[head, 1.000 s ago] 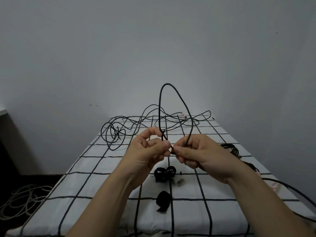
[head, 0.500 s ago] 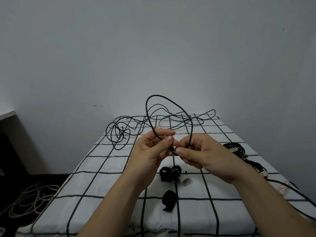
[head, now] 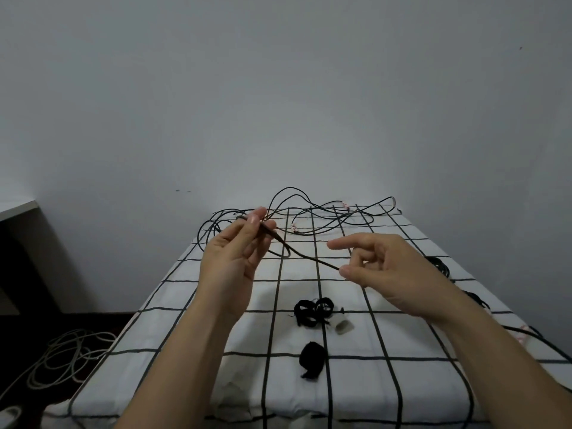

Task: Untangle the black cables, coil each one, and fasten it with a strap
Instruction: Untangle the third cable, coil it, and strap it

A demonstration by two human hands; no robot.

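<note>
We see the left hand [head: 235, 258] raised over the far half of the bench [head: 356, 391], its grip clamped on a black cable [head: 325, 263]: thumb and fingertips pinch it just in front of the tangle [head: 322, 216]. From that pinch the cable runs down and to the right, with a small loop hanging just below the left fingers, and reaches the thumb tip of the right hand [head: 390, 267]. The right forefinger points left, the other fingers are curled, and we cannot tell whether this grip is clamped on the cable or only touches it. Both hands are held above the checked cloth, well apart from each other.

The tangle of black cables lies along the far edge of the bench, against the wall. Between the forearms lie two bunches of black straps [head: 312, 311], one nearer us than the other, with a small pale piece [head: 343, 326] just beside the farther bunch. Coiled black cables [head: 439, 264] sit at the right edge of the bench. Pale cables [head: 62, 354] lie on the floor to the left
</note>
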